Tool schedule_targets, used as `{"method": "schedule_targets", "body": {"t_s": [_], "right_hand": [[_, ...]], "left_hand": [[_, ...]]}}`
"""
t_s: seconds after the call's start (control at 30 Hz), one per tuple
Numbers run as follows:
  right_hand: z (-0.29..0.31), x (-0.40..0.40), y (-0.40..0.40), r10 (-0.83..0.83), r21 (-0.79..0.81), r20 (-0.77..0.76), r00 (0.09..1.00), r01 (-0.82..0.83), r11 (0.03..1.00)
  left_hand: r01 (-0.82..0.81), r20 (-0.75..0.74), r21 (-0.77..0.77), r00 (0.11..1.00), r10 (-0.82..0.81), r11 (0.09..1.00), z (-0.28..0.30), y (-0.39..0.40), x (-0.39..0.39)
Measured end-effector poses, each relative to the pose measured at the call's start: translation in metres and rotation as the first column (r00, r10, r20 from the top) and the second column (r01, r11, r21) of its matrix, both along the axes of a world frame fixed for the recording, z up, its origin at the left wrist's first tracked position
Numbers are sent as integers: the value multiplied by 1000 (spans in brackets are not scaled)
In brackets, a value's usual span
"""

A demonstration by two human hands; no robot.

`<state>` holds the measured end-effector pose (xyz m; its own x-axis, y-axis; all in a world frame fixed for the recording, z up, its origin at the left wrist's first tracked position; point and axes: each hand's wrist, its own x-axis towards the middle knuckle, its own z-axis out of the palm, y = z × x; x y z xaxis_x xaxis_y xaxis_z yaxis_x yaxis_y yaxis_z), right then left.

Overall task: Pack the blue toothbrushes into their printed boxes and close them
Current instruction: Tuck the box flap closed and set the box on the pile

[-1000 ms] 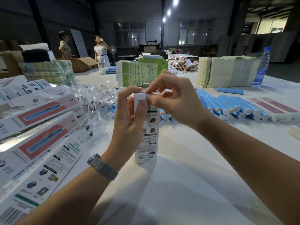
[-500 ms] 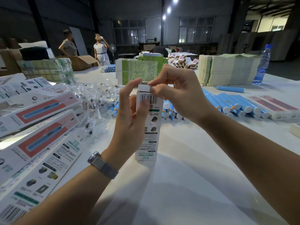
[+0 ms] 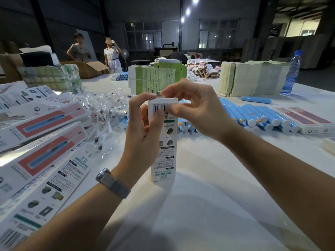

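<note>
This is a packing hall inside a big warehouse or factory building. The walls are dark and high, with large windows (image 3: 218,34) and lamps on the ceiling (image 3: 188,11). A long white worktop (image 3: 208,205) carries goods in great number: rows of blue toothbrushes (image 3: 253,118), printed boxes (image 3: 41,134) in piles, bundles of flat green cartons (image 3: 253,77) and small plastic bags (image 3: 107,105). Behind it two people (image 3: 94,51) stand near an open cardboard box (image 3: 88,68)
</note>
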<state>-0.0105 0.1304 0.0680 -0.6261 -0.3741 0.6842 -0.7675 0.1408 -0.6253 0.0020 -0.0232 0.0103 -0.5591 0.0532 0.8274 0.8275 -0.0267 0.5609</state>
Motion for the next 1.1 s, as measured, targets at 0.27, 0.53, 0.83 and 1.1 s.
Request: {"method": "schedule_targets", "body": {"t_s": [0.27,0.53,0.83,1.1], "right_hand": [[-4,-4,-1,-33,-66,-54,998,29,997],[-16,-16,-3,-280,-13,-62,958,280,960],[-11,-2,5,-236,309,17,972,219,925],[-20,32,77,-592,473,-148,792,583,661]], "left_hand": [[-58,-14,-9,998,58,998,-2,0,-5],[-132,62,-70,989,137,989,-8,-3,-8],[65,212,103,974,-86,993,-9,1,-9],[12,144,-110,990,4,994,-24,-6,-30]]}}
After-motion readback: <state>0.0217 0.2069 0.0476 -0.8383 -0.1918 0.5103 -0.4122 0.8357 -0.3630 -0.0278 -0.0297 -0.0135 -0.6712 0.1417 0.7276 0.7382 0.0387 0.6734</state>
